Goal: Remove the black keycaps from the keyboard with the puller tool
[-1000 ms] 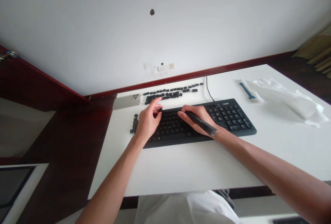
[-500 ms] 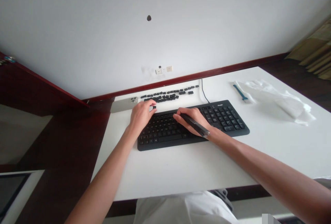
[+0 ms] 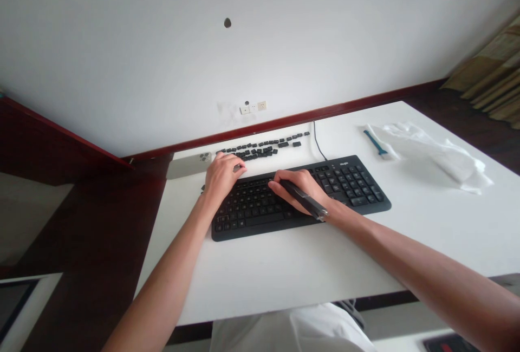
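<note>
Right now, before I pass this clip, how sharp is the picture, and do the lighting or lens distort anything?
Head view: soft, even light with no hard glare on the white desk; the black keyboard looks fairly sharp, though its small key legends blur. Wide-lens distortion tilts the desk and stretches the right forearm toward the frame's corner.

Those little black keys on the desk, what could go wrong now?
The left hand is right beside the loose black keycaps, so it might bump them and mix up their rows. The phone lies close to that hand too and could get knocked. The black pen-shaped tool in the right hand might slip and scratch the keyboard beneath it.
</note>
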The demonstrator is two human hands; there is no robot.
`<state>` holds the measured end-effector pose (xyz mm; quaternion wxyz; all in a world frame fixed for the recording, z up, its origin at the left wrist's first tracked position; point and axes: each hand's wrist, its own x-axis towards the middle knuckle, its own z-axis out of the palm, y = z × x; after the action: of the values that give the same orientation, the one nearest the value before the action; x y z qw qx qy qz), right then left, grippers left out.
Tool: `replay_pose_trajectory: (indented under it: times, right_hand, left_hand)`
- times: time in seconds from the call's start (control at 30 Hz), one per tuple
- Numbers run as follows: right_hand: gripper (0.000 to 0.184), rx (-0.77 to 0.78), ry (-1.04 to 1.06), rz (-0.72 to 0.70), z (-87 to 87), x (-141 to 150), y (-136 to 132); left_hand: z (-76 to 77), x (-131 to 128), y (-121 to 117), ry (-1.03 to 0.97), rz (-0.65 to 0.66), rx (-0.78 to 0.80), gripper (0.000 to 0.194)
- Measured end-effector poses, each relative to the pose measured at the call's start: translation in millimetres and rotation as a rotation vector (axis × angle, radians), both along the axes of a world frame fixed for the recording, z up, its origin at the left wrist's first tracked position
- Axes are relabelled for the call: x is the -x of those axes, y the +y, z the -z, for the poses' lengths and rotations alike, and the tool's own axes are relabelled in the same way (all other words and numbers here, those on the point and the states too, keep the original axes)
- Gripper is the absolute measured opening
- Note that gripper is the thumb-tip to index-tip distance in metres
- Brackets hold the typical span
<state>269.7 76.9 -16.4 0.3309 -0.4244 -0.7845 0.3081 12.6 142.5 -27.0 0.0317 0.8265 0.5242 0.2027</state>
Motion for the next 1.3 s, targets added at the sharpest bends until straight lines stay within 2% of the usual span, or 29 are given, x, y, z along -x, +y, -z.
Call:
replay_pose_trajectory:
  times: [0.3, 0.8, 0.9, 1.03, 1.17, 1.3]
  right_hand:
    - [0.032, 0.002, 0.000, 0.007, -1.8, 1, 0]
    - [0.033, 0.006, 0.003, -0.002, -2.2, 1, 0]
    - [0.034, 0.014, 0.006, 0.001, -2.2, 0, -1]
    - [0.034, 0.066, 0.065, 0.043, -4.9, -2, 0]
    - [0.037, 0.110, 0.148, 0.123, -6.8, -3, 1]
    - [0.043, 0.091, 0.104, 0.122, -5.1, -3, 2]
  left_hand:
    - [1.0, 1, -4, -0.030, -0.023, 0.014, 0.004]
    - [2.0, 0, 0, 0.060, -0.089, -0.098, 0.013]
    - [-3.2, 1, -3, 0.033, -0.104, -0.124, 0.016]
    - [-18.3, 0, -13, -0.037, -0.095, -0.136, 0.017]
    - [-33.9, -8, -35, -0.069, -0.017, -0.034, 0.018]
    - [-40.8, -22, -62, -0.090, 0.054, 0.083, 0.022]
